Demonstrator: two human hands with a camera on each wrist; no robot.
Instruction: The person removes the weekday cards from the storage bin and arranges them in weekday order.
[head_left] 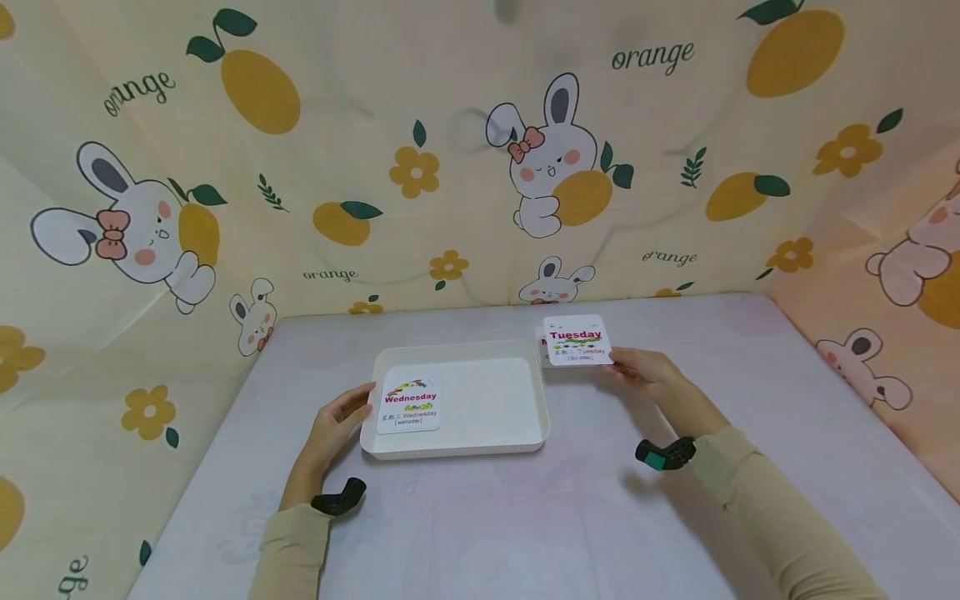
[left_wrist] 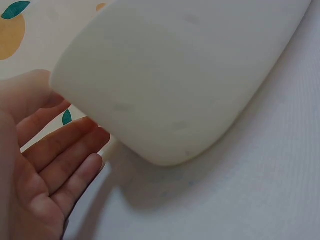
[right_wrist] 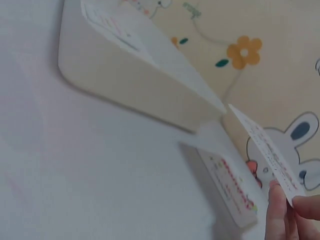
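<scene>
Tuesday card (head_left: 577, 340), pinched in right hand (head_left: 651, 375), by far right corner of tray (head_left: 491, 400). Right wrist view shows gap to second card (right_wrist: 226, 187); head view, overlap. Reads upright, long axis unclear. Left hand (head_left: 333, 427) relaxed, touching tray.

- White square card with rounded corners and red heading (head_left: 577, 340): heading "Tuesday"; line below, "星期二 Tuesday". Bracketed phonetic line: too small to read with certainty.
- White square card with rounded corners, lying in the white rectangular tray (head_left: 491, 408), left end (head_left: 409, 403): heading "Wednesday" in red; below, "星期三 Wednesday"; bottom line, "[wenzdei]".
- White rounded card on the table, partly behind the "Tuesday" card in the head view (right_wrist: 227, 189): red heading, blurred in the right wrist view; unreadable.
- Cream printed backdrop cloth (head_left: 450, 67): "orange" in dark script, four complete instances; cropped fragment at lower left.
</scene>
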